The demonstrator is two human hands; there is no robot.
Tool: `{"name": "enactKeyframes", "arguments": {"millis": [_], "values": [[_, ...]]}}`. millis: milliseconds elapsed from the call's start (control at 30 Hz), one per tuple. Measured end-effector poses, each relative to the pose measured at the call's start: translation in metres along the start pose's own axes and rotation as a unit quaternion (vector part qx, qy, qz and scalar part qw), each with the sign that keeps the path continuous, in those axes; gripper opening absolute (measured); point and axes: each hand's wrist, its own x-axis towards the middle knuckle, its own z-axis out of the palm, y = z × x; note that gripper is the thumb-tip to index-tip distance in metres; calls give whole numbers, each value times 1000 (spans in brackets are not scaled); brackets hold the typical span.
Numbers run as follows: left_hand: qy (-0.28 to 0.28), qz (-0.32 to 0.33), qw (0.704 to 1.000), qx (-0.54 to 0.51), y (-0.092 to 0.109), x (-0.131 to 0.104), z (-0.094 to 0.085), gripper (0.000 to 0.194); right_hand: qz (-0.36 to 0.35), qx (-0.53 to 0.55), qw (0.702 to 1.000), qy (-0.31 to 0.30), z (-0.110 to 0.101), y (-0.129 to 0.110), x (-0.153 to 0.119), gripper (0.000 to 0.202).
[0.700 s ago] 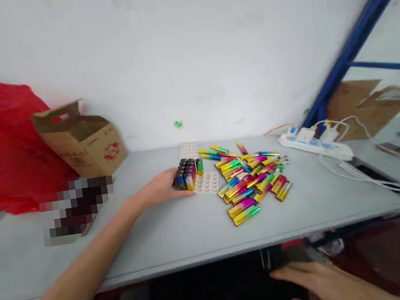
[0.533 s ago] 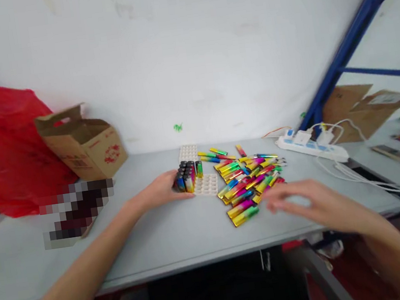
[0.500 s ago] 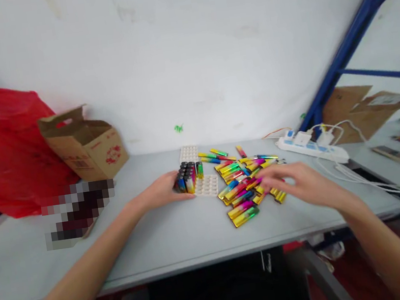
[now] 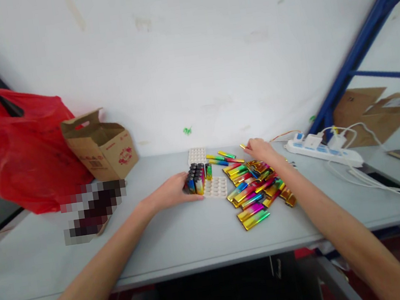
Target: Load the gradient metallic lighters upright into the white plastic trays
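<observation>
My left hand (image 4: 170,192) is curled around the left side of a white tray (image 4: 219,187), thumb along the front and fingers behind. Black-topped, metallic lighters (image 4: 197,179) stand upright in rows at that end, against the hand. One green-gold lighter (image 4: 208,171) stands just right of the block; the round holes beyond it show bare. At the back, near the wall, my right hand (image 4: 261,151) has its fingertips closed on a gold lighter (image 4: 243,147), whose end pokes out to the left. Below it lies a loose pile of shiny multicoloured lighters (image 4: 251,197), partly covered by my right forearm.
Another white holed tray (image 4: 197,156) lies behind the first. A cardboard box (image 4: 104,146) and a red plastic bag (image 4: 25,150) stand left, near a blurred-out item (image 4: 93,212). To the right are a power strip (image 4: 323,153) with white cables and a blue metal frame (image 4: 355,48).
My right hand has moved from the pile to the back, closing on the lighter lying near the wall. My left hand stays at the tray. The whole view has shifted slightly.
</observation>
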Motion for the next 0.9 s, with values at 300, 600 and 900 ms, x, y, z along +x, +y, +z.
{"name": "enactKeyframes", "arguments": {"millis": [300,600,900], "values": [[6,-1,1000,-17,-8,2,1,69,-99,532,841,12,14,-25,-32,42],[6,-10,1000,-29,-1,1,-3,66,-40,717,694,-58,16,-64,-48,37],[-4,-4,999,-35,-2,2,-3,67,-101,702,693,-129,10,-85,-66,42]]}}
